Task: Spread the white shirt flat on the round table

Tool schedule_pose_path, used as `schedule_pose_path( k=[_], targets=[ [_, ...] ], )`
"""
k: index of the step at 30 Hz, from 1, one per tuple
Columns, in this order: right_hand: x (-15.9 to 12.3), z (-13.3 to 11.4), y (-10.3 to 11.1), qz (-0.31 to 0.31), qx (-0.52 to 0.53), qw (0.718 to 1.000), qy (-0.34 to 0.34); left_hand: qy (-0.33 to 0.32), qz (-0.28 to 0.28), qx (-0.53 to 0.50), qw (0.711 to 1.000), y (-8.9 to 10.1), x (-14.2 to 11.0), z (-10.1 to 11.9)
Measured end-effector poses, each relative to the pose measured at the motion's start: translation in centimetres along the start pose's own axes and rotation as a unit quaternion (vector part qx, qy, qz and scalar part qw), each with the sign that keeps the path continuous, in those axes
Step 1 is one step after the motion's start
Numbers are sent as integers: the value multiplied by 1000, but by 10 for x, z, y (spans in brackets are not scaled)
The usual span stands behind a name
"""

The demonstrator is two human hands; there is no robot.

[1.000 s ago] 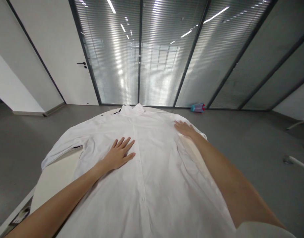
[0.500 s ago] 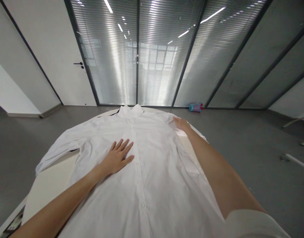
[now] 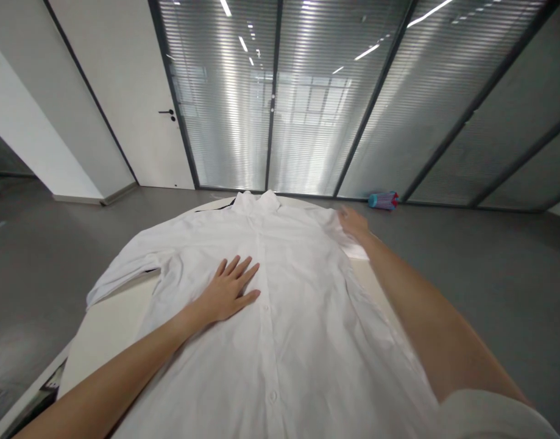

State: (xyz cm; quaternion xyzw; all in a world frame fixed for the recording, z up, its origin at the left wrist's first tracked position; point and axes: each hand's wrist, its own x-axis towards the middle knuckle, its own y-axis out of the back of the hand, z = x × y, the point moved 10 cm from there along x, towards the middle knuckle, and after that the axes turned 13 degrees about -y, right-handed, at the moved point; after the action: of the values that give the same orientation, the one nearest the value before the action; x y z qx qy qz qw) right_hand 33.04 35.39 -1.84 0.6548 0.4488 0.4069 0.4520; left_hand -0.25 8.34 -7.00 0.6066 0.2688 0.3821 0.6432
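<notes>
A white button-front shirt (image 3: 270, 341) lies spread on a round white table (image 3: 106, 329), collar (image 3: 256, 202) at the far side. My left hand (image 3: 229, 289) rests flat on the shirt's middle beside the button placket, fingers apart and holding nothing. My right hand (image 3: 353, 222) sits at the shirt's far right shoulder edge, with the cloth gathered under its fingers. A fold of fabric (image 3: 355, 249) shows just below that hand. The shirt's left sleeve (image 3: 124, 271) stretches toward the table's edge.
Grey floor surrounds the table. A blue and pink bottle (image 3: 382, 200) lies on the floor by a glass wall with blinds (image 3: 307, 103). A white door (image 3: 128, 97) stands at the back left. A dark patterned item (image 3: 46, 384) shows below the table's near left edge.
My right hand has moved onto the shirt's edge and gathered cloth there. My left hand stays in place on the shirt. The whole view has shifted slightly.
</notes>
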Motion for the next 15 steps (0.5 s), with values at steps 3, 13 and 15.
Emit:
schedule_pose_path(
  k=[3,13,15],
  targets=[
    [-55,-81,-15,-6,24,993,119,-10,4,-7,1000,15,2,-11],
    [-129,-79,-62,-102,-132,952,257,283,18,48,958,54,-92,-209],
    [-95,-38,-53,-107,-130,973,155,277,9,29,960,48,-107,-226]
  ],
)
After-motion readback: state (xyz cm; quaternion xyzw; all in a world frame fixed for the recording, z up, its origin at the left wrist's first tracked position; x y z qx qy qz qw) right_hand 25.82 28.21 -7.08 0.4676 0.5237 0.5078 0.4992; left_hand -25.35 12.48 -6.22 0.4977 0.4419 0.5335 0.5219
